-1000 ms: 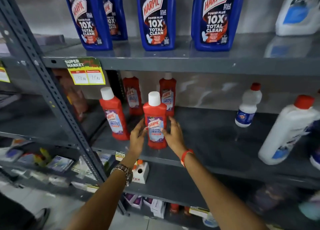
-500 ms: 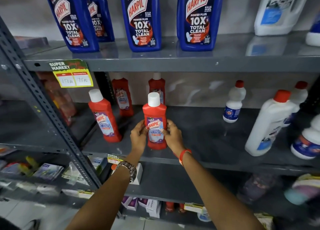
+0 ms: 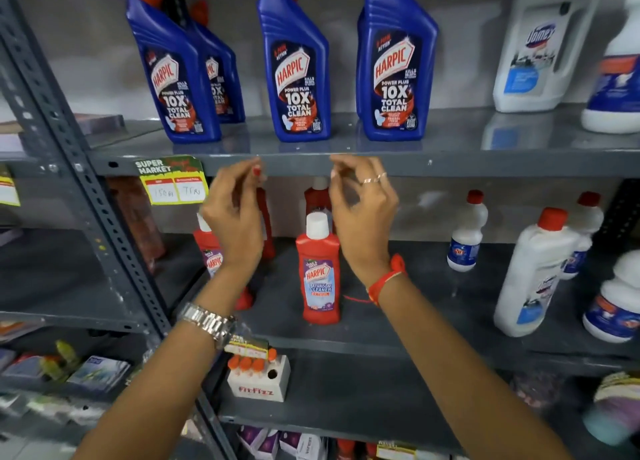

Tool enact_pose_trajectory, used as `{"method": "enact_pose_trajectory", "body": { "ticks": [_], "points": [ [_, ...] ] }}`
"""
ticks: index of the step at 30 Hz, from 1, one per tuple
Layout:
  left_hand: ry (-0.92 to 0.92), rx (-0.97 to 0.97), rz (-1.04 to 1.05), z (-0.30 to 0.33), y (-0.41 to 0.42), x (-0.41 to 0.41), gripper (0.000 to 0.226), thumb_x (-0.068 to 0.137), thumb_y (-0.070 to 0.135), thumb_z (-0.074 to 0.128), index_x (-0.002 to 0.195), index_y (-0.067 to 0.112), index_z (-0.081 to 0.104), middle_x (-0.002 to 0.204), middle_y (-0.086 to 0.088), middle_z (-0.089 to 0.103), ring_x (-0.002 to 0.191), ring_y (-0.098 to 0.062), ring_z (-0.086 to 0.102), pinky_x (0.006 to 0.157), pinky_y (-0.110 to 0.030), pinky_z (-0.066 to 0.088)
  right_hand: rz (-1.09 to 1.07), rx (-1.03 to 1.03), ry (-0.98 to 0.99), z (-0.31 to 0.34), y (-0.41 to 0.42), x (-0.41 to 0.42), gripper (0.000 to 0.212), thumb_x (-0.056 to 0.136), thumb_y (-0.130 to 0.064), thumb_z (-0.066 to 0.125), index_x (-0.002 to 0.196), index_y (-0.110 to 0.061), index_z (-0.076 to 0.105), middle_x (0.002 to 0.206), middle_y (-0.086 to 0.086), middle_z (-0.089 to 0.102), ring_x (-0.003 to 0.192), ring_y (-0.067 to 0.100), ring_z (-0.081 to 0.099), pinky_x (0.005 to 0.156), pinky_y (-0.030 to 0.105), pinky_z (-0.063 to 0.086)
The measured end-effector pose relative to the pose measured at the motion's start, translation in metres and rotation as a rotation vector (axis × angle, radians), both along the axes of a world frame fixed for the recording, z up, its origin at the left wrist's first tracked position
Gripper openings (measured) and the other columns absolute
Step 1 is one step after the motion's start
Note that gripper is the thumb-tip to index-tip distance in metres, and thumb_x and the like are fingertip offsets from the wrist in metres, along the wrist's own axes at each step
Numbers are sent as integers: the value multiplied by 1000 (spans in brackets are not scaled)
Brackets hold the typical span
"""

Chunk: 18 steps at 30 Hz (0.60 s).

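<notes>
— Biggest first?
— Grey metal rack [image 3: 69,168], with upper shelf [image 3: 485,161] and middle shelf [image 3: 398,321] running across

— On the upper one?
— White Domex jug [image 3: 540,51] at the right, then blue Harpic bottles [image 3: 298,75], upright in a row

— And the red bathroom cleaner bottle [image 3: 320,279]?
— Stands upright near the front of the middle shelf, white cap on, label outward. Untouched, lower than both hands, between the two wrists

— Hands?
— Left hand [image 3: 233,220] and right hand [image 3: 363,217], raised in front of the upper shelf's front edge, just below the blue bottles, apart from each other. Fingers loosely curled on both, thumbs close to fingertips, gripping nothing

— Smaller bits?
— Yellow price tag [image 3: 173,180] on the shelf edge, just left of the left hand. Metal watch [image 3: 211,322] on the left wrist, red wristband [image 3: 391,276] on the right, ring [image 3: 372,179] on a right finger
</notes>
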State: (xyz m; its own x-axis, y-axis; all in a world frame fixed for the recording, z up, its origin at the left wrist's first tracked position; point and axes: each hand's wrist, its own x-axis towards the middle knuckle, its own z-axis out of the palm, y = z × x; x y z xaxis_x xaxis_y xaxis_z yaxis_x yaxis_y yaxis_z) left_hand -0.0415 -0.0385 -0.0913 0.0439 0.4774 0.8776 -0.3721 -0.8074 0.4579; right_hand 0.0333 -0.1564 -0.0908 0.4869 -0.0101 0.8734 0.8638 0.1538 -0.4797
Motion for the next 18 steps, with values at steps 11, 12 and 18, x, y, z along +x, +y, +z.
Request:
{"method": "enact_pose_trajectory", "body": {
  "ticks": [11, 12, 18],
  "points": [
    [494, -484, -263, 108, 44, 69, 37, 92, 15, 50, 128, 8, 44, 130, -11, 54, 102, -16, 55, 86, -30, 47, 73, -517, 339, 107, 47, 65, 40, 87, -2, 56, 125, 2, 44, 126, 24, 56, 116, 35, 53, 87, 27, 44],
    [531, -530, -329, 109, 46, 75, 34, 93, 16, 48, 126, 8, 46, 129, -11, 55, 94, -13, 56, 79, -27, 48, 97, -553, 384, 107, 52, 69, 36, 88, -5, 55, 122, 2, 46, 124, 24, 57, 114, 36, 54, 83, 25, 44],
    [608, -498, -280, 111, 55, 82, 29, 93, 17, 48, 118, 2, 51, 124, -21, 59, 106, -30, 58, 98, -48, 47, 80, -573, 471, 103, 64, 75, 33, 88, -9, 55, 120, -4, 51, 124, 24, 58, 113, 39, 56, 99, 49, 47]
  ]
}}
